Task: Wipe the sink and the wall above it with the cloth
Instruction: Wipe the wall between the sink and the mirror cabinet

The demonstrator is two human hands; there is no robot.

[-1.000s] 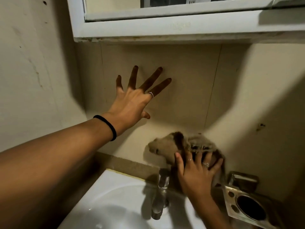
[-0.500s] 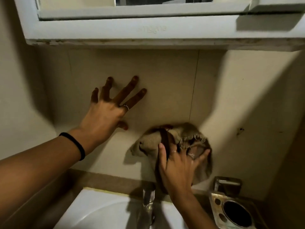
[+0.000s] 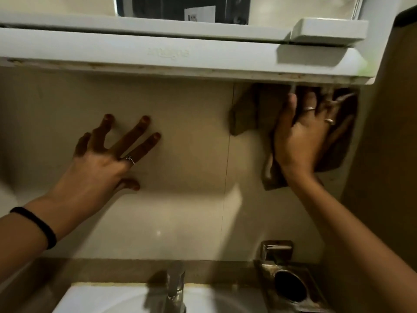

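Nearest, the white sink [image 3: 108, 299] and its metal tap [image 3: 174, 288] were cut off by the bottom edge, a tarnished holder [image 3: 291, 283] beside them. Behind rose the beige tiled wall [image 3: 191, 154], shadowed under the white mirror cabinet [image 3: 158, 55]. The left hand [image 3: 106, 163] lay spread flat on the tile. The right hand [image 3: 300, 136] pressed the brown cloth [image 3: 246, 109] against the wall just below the cabinet, fingers straight, their tips lost in shadow.
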